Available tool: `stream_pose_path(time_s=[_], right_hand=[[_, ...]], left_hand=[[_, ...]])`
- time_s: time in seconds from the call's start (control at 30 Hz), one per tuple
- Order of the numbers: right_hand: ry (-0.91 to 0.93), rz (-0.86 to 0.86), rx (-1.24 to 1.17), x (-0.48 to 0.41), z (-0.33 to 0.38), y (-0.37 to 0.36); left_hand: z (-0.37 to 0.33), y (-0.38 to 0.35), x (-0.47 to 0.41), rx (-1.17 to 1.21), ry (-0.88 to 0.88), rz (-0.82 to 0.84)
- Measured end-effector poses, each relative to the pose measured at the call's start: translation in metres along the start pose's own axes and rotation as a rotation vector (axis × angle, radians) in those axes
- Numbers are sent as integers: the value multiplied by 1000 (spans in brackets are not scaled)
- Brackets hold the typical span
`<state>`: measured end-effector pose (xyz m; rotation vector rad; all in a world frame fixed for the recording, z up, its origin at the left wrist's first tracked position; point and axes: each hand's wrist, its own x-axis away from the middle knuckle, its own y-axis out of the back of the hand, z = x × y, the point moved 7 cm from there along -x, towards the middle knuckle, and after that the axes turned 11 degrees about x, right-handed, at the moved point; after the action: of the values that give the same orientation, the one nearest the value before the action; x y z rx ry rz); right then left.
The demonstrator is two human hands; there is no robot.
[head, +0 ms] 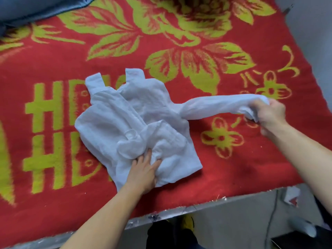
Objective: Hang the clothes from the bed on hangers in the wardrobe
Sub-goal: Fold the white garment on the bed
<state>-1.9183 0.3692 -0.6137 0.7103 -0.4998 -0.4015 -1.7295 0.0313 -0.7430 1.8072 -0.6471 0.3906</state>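
Premises are presenting as a home bedroom: a red woven blanket with yellow-green flowers [233,168] is covering a bed [197,206], a blue-grey pillow [36,8] is lying at its far left corner, and grey floor [233,223] is showing beyond its near edge.

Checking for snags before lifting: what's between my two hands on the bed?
Head view: between left hand and right hand lie the white shirt, its stretched sleeve, and bare red blanket.

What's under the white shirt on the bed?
The red floral blanket lies under the white shirt; its yellow-green lettering runs beneath the fabric and is partly covered. Anything else beneath cannot be seen.
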Motion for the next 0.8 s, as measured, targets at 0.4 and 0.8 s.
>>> stream_pose_path(time_s=[0.4,0.8], right_hand=[[870,273,238,171,128,-97],[1234,589,877,223,-1,-186]], left_hand=[[53,44,91,646,491,-534],[4,28,79,220,160,-486]])
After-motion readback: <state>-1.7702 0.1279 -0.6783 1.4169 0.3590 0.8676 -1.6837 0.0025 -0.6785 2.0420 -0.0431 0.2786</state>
